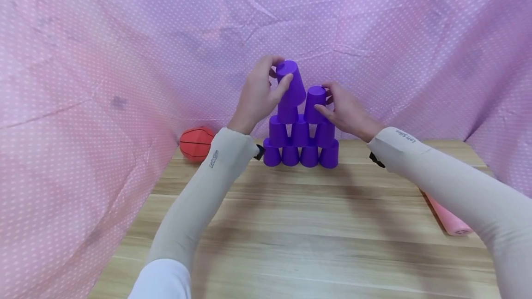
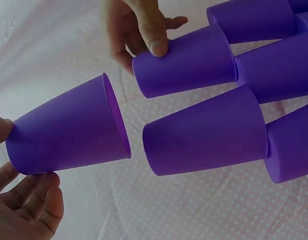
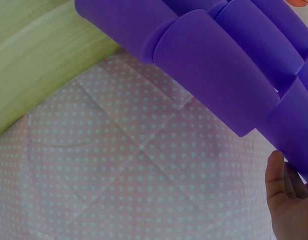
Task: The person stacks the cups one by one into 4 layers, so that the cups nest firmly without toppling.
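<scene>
A pyramid of upturned purple cups (image 1: 300, 144) stands at the back of the wooden table (image 1: 291, 225), with four cups in its bottom row and three above them. My left hand (image 1: 279, 75) grips a tilted purple cup (image 1: 292, 86) by its base, just above the left cup of the third row (image 1: 287, 114). In the left wrist view this held cup (image 2: 69, 131) hangs mouth-first, apart from the stack, with my fingers (image 2: 34, 200) on its base. My right hand (image 1: 325, 101) pinches the right cup of the third row (image 1: 314, 103). Only my thumb (image 3: 279, 192) shows in the right wrist view, beside the cups (image 3: 219, 70).
An orange ball (image 1: 196, 143) lies at the table's back left corner. A pink cylinder (image 1: 450, 219) lies at the right edge, partly behind my right sleeve. Pink dotted cloth (image 1: 83, 105) hangs behind the table and along both sides.
</scene>
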A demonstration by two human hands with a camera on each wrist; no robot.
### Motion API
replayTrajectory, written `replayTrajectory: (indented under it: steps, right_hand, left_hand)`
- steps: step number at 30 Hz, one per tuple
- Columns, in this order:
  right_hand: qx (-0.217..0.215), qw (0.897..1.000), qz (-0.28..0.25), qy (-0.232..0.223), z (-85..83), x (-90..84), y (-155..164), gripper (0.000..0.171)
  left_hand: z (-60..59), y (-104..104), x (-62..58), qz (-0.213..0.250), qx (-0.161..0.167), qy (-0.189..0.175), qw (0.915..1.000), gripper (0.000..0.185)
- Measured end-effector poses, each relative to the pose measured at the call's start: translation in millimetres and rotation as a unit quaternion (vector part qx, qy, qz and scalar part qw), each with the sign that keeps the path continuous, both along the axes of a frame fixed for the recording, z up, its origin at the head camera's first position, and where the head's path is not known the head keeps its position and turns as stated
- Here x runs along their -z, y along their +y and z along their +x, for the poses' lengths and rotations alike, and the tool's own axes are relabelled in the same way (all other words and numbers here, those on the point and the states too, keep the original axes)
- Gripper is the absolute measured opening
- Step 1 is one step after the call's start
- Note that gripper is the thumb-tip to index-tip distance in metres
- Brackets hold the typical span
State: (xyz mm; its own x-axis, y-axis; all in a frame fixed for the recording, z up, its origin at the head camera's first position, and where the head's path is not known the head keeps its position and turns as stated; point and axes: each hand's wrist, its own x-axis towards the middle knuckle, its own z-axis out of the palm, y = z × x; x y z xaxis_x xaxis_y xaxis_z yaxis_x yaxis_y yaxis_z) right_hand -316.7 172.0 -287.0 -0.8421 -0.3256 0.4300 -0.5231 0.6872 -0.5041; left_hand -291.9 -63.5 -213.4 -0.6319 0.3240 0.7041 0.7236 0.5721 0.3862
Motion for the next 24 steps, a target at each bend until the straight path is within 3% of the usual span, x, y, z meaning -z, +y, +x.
replayTrajectory:
  steps: [10, 24]
  right_hand:
    - [-0.011, 0.999, -0.01, 0.032, -2.8, 2.8, -1, 0.055]
    - [-0.018, 0.999, -0.01, 0.026, -3.7, 3.9, -1, 0.056]
  left_hand:
    - [-30.9, 20, -9.3, -0.014, -0.017, -0.057, 0.9981, 0.04]
    - [-53.0, 38, -10.4, -0.037, -0.028, -0.086, 0.9952, 0.04]
